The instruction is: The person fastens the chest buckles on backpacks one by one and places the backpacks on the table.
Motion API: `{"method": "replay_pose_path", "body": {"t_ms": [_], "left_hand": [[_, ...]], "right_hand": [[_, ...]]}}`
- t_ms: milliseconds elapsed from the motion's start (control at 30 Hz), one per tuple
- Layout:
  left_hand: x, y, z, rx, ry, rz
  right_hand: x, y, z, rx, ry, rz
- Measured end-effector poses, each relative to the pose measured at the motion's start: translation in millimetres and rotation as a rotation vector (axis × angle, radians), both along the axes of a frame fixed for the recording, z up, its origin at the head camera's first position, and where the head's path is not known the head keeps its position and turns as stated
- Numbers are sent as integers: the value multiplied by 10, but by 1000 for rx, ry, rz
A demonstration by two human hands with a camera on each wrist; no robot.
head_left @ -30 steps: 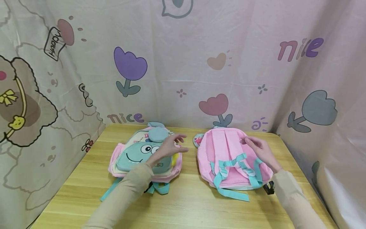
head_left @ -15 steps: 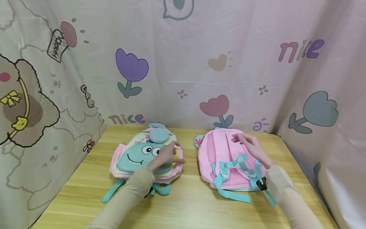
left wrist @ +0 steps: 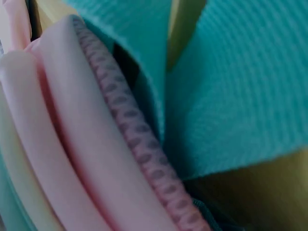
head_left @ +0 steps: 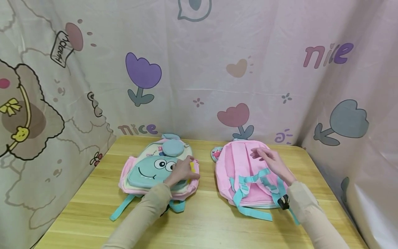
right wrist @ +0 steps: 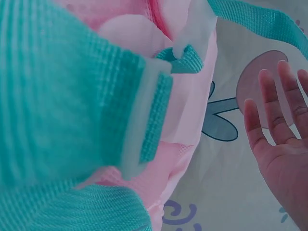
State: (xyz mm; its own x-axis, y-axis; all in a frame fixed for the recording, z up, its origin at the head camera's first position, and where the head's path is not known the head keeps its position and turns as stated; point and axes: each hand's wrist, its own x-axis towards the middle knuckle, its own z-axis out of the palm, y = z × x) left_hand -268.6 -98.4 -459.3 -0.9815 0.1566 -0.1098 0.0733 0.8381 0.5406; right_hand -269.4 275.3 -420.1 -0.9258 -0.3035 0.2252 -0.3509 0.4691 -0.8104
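Observation:
In the head view, a cream, pink and mint backpack with a smiling cartoon face lies face up on the left. My left hand is over its right side, thumb and fingers spread apart at the yellow and pink edge. The left wrist view shows the pink piping and a teal strap close up, without the hand. To the right, a pink backpack lies with its shoulder straps upward. My right hand hovers over its upper right part, fingers loosely extended, holding nothing. The right wrist view shows that hand's open palm beside the pink fabric.
A round charm hangs at the pink backpack's left side. Teal straps trail onto the wooden table. A black buckle is near the right wrist. A printed curtain stands behind and at both sides.
My left hand has come down onto the right edge of the left backpack. My right hand has shifted left over the pink one. Both backpacks stay in place.

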Motion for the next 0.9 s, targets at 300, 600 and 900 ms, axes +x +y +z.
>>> {"method": "replay_pose_path", "body": {"t_ms": [300, 600, 900], "left_hand": [[-16, -78, 24, 52, 7, -54], [21, -231, 229, 195, -3, -90], [87, -402, 688, 284, 51, -102]], "right_hand": [[18, -15, -12, -32, -16, 22], [4, 16, -3, -108, -20, 42], [-2, -8, 57, -158, -22, 74]]}}
